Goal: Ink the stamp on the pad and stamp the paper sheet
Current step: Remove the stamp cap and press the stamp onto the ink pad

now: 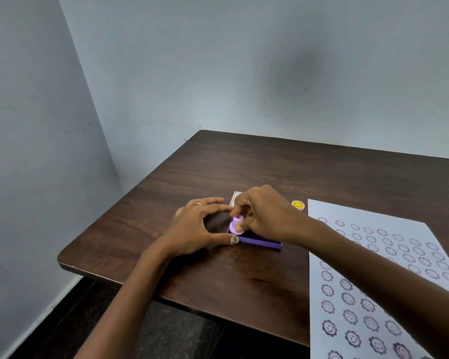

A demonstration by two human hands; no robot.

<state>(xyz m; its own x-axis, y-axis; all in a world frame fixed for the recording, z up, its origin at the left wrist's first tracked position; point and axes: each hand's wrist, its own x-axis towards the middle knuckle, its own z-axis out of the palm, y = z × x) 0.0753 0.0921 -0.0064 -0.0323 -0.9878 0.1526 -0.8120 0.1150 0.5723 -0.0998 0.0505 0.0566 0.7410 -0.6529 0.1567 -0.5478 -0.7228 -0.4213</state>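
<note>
A small lilac stamp (pixel 236 226) stands on the dark ink surface of a purple ink pad (pixel 260 242) in the middle of the table. My right hand (pixel 263 213) pinches the stamp from above and covers most of the pad. Beside the pad's left edge, my left hand (pixel 197 226) touches it with thumb and forefinger, fingers spread. The white paper sheet (pixel 373 268) lies to the right, printed with several rows of smiling flower marks; my right forearm crosses above it.
The dark wooden table (pixel 218 172) fills the corner between two pale blue walls. A round yellow-topped stamp cap (pixel 297 204) rests just behind the sheet's far left corner. A pale lid or card edge (pixel 234 198) shows behind the pad. Dark floor lies below the table's near edge.
</note>
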